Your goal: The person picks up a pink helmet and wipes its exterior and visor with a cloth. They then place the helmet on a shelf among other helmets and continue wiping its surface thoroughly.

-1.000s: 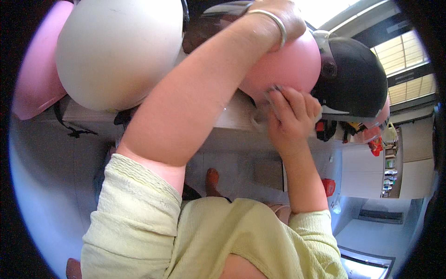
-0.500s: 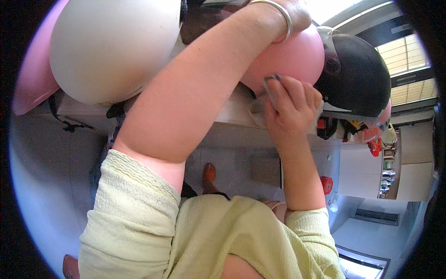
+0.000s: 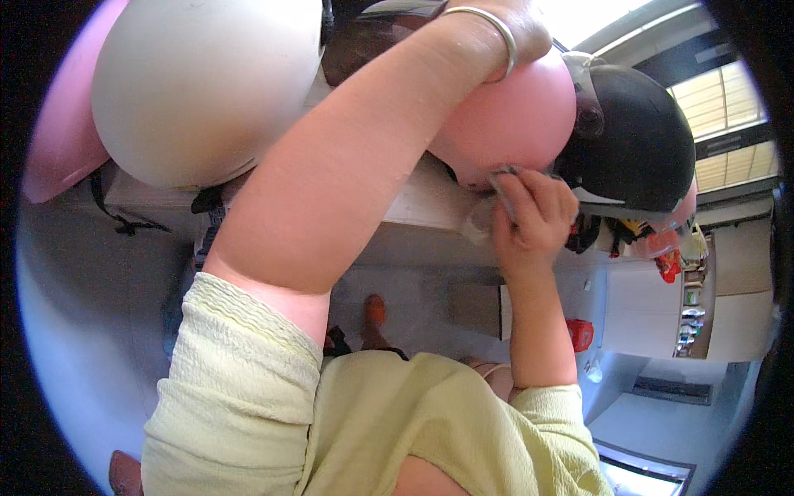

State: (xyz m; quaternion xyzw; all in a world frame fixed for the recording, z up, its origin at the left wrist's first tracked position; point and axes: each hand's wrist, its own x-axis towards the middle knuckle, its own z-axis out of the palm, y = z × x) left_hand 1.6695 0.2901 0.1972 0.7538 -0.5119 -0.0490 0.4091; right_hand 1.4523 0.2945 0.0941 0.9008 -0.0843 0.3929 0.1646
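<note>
- Head view, landmark: pink helmet (image 3: 517, 116), resting on the pale worktop (image 3: 426, 198), rounded shell uppermost, partly hidden by the left forearm (image 3: 347, 157).
- At the top of the pink helmet: left hand (image 3: 523, 23), cut off by the picture's upper edge; fingers out of sight, so cannot tell whether its grip is wide or narrow.
- Around the left wrist, just above the pink helmet's shell: silvery bangle (image 3: 506, 41).
- At the lower rim of the pink helmet: right hand (image 3: 538, 211), fingers bent, grip closed on a thin greyish cloth (image 3: 501, 198); outline blurred, contact with the rim hard to tell.
- Right of the pink helmet, just beside: black helmet (image 3: 641, 140), with a clear visor fitting (image 3: 589, 103) on the near side.
- Left of the pink helmet, beyond the forearm: dark visor (image 3: 356, 51), then white helmet (image 3: 207, 91), then mauve helmet (image 3: 68, 107) at the rim of view.
- Below and right of the pink helmet, well apart: red container (image 3: 581, 335) and shelf (image 3: 691, 318) of small bottles.
</note>
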